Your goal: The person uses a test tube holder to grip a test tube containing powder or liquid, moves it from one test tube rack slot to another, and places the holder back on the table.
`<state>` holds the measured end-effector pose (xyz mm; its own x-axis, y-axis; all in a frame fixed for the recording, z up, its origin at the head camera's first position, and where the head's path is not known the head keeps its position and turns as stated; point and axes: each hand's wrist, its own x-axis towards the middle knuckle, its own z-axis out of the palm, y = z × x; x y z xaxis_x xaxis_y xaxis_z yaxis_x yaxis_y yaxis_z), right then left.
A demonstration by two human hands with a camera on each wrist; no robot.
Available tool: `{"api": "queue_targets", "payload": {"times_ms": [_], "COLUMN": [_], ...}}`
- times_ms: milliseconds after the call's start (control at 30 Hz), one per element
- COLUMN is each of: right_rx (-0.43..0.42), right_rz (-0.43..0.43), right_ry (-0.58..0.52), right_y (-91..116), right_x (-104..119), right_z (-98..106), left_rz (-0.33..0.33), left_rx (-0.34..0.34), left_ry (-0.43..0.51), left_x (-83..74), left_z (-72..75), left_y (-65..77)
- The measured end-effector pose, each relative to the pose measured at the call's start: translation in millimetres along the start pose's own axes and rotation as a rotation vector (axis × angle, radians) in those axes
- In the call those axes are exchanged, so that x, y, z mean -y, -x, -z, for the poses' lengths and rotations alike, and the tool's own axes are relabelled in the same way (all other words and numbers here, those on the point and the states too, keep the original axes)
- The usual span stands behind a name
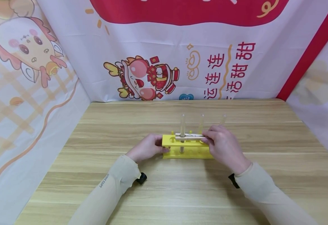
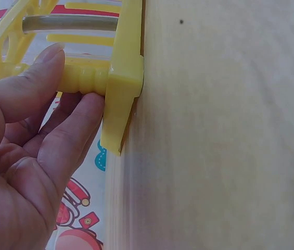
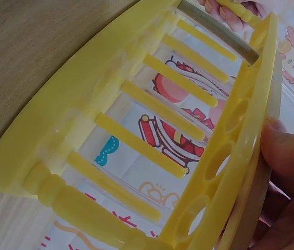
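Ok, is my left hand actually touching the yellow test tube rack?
Touching. The left wrist view shows it: the left hand holds the end post of the yellow test tube rack between thumb and fingers.

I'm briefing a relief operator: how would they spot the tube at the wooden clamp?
On the wooden table sits a yellow rack. Three clear tubes show there in the head view. Take the leftmost tube, the only one with the wooden clamp around it.
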<state>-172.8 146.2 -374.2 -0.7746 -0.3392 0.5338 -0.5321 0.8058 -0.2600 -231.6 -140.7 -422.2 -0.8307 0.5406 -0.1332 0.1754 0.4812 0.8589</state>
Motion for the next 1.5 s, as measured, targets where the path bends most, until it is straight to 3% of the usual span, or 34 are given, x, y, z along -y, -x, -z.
{"api": "queue_targets", "payload": {"times_ms": [500,1300,1500], "right_rx": [-0.048,-0.088,-0.132], "right_rz": [0.029,0.005,0.043], "right_ry": [0.002,0.011,-0.001], "right_y": [1.8,-4.5,-8.2], "right_x": [-1.9,2.4,3.4], "right_z": [-2.9,4.0,9.0], "left_rz": [-0.052,-0.036,-0.033], "left_rx": [-0.003,0.007,0.009], "left_ry": [0.032,0.008,0.008], "left_x": [-0.6,-1.2,-0.8], "left_z": [-1.0,-0.3,-0.5], "left_y": [-1.8,0.7,0.5]}}
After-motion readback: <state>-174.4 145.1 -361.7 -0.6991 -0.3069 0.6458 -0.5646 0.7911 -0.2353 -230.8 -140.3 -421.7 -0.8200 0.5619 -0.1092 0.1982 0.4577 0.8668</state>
